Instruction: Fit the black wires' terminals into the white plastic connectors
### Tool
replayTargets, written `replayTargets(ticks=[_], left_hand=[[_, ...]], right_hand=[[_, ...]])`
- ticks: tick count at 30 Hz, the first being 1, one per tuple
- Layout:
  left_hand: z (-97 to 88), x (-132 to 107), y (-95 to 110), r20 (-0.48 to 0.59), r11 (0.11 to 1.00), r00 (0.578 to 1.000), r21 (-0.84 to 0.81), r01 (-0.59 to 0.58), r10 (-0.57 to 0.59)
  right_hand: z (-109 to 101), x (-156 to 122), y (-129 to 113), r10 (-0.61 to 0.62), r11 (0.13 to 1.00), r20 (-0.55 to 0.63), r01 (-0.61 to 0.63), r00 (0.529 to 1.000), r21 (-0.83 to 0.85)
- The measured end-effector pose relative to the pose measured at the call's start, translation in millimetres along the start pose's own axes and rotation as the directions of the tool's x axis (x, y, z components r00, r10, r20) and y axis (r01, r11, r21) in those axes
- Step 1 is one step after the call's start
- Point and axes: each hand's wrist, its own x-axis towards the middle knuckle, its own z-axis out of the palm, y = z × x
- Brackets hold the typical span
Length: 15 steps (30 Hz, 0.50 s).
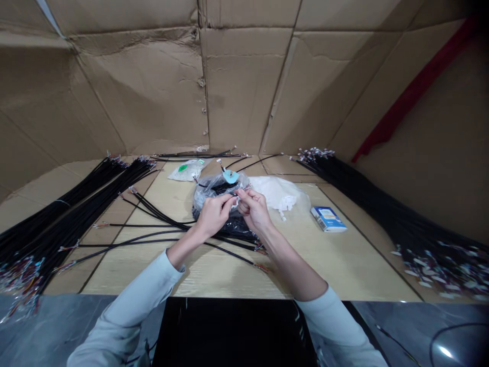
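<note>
My left hand (214,214) and my right hand (255,210) meet fingertip to fingertip above the middle of the table. Both are closed in a pinch. A small whitish piece (236,202) shows between the fingers, and thin wire ends seem to stick out by the right fingertips; what each hand grips is too small to make out. Just behind and below lies a clear plastic bag (202,192) with black stuff in it. A light blue disc (230,176) rests on top of the bag. Loose black cables (168,220) with bare coloured wire ends run under my left forearm.
Thick bundles of black cables lie at left (87,204) and right (355,191), the right one with white connectors. Behind my hands are a small bag with a green label (186,170) and a white bag of white parts (273,188). A blue-white box (328,219) sits right. Cardboard walls (244,86) enclose the back.
</note>
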Motion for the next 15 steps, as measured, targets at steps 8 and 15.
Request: replayTargets(ticks=[8,15], left_hand=[[-1.4,1.0,0.7,0.007,1.000,1.000,0.001,0.006,-0.006],[-0.4,3.3,0.2,0.061,0.998,0.998,0.054,-0.008,0.005]], right_hand=[[2.2,-1.7,3.7,0.018,1.000,-0.005,-0.018,1.000,0.012],[-3.7,4.0,-0.8,-0.002,0.998,-0.050,-0.001,0.999,-0.061]])
